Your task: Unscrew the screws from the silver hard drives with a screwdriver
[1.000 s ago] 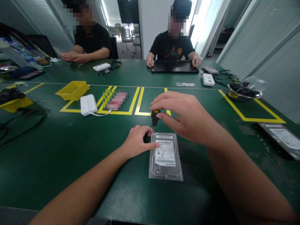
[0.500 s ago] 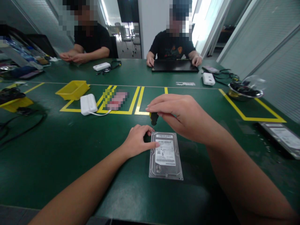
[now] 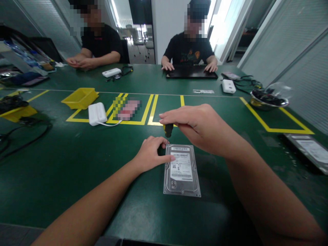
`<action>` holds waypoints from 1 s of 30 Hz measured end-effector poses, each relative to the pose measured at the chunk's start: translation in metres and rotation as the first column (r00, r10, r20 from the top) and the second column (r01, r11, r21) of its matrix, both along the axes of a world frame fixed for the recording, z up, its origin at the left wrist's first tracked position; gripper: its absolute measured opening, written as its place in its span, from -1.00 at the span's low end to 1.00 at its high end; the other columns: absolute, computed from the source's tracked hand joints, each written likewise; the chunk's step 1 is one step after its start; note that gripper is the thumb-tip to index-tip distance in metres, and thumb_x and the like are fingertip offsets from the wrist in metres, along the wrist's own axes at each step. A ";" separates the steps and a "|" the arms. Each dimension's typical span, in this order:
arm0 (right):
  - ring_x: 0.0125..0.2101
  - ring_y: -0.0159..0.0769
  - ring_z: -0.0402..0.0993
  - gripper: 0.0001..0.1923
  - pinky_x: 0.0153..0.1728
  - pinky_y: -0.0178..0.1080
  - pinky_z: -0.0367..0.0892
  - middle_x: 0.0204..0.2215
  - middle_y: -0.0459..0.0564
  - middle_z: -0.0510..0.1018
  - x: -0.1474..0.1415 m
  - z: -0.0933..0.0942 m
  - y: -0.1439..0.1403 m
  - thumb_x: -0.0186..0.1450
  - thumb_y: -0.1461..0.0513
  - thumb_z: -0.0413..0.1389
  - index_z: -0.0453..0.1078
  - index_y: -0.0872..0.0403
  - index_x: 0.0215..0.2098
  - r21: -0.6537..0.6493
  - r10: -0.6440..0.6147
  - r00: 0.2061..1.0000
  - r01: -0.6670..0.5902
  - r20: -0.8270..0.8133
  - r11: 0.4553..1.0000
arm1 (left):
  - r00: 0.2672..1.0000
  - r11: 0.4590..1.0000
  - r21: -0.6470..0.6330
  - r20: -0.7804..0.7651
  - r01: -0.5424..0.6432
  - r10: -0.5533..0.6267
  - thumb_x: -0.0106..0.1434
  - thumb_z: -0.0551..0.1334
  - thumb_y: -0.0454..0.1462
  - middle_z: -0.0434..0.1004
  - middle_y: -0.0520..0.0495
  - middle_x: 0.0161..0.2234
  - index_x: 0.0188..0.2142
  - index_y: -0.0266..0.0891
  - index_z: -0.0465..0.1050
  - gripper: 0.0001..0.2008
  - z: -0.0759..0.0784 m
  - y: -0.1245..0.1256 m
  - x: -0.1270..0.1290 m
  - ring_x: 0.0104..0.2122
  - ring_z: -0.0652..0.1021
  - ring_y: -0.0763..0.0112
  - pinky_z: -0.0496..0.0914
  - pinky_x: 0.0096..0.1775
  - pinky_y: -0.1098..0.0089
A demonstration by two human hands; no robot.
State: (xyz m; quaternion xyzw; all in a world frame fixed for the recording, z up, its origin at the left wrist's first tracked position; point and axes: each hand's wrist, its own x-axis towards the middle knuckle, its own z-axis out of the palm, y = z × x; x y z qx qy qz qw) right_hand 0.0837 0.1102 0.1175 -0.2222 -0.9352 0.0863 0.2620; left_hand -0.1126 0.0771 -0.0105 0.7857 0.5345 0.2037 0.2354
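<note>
A silver hard drive with a white label lies flat on the green table in front of me. My left hand grips its far left side, thumb resting on the label and fingers around the corner. Above that corner my right hand holds a small screwdriver with a black and yellow handle. The screwdriver stands nearly upright, its thin shaft pointing down at the drive's far left corner. My left fingertips are close to the shaft. Part of the handle is hidden under my right fingers.
A second hard drive lies at the right. Further back are a metal bowl, a yellow tray, a white power bank with a cable, and yellow tape markings. Two people sit opposite, one touching a black flat panel.
My right fingers have shifted slightly around the screwdriver handle, while my left hand and the drive stay nearly put. The person opposite has moved both hands inward onto the black panel.
</note>
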 end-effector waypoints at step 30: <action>-0.18 -0.24 0.43 -0.78 -0.17 -0.21 0.28 -0.21 0.10 0.54 -0.006 -0.004 -0.002 0.36 0.28 0.05 0.52 0.19 -0.14 0.079 -0.129 0.991 0.126 0.035 0.989 | 1.000 1.000 0.008 -0.003 0.003 -0.003 0.10 0.34 0.13 0.48 0.04 -0.26 -0.20 -0.15 0.39 -0.52 -0.001 -0.001 0.000 -0.24 0.40 0.23 0.20 -0.20 0.27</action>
